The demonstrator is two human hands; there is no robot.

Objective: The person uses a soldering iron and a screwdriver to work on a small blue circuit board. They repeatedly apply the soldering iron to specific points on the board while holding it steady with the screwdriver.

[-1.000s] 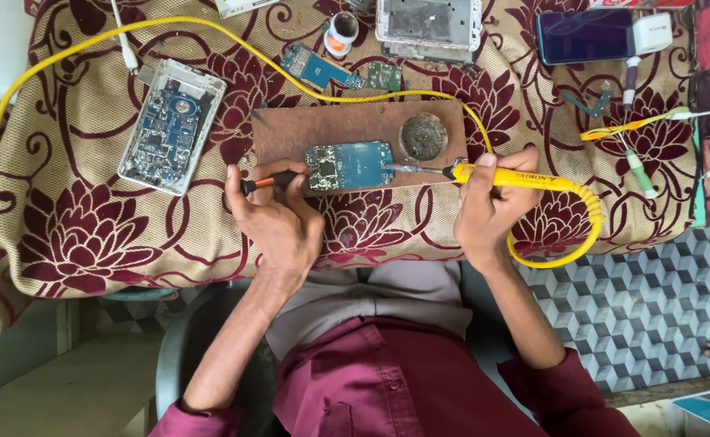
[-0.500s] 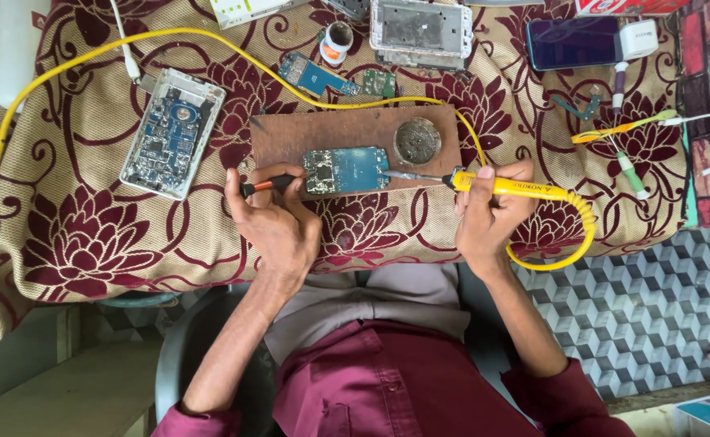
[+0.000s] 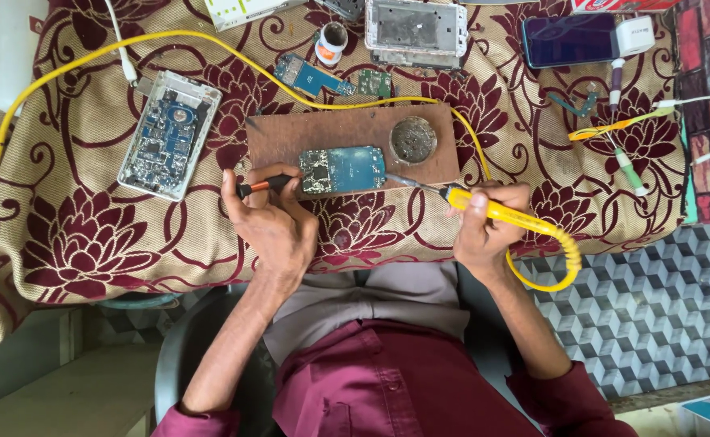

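Right hand (image 3: 484, 231) clamped around yellow soldering iron (image 3: 501, 212), tip aimed leftward at blue circuit board (image 3: 343, 168); board lying lengthwise along near edge of brown wooden block (image 3: 347, 129); left hand (image 3: 274, 222) gripping orange-handled tool (image 3: 264, 186), touching board's left end.

Left hand (image 3: 272, 220) and right hand (image 3: 484, 226) both in closed grip, forearms angled inward.
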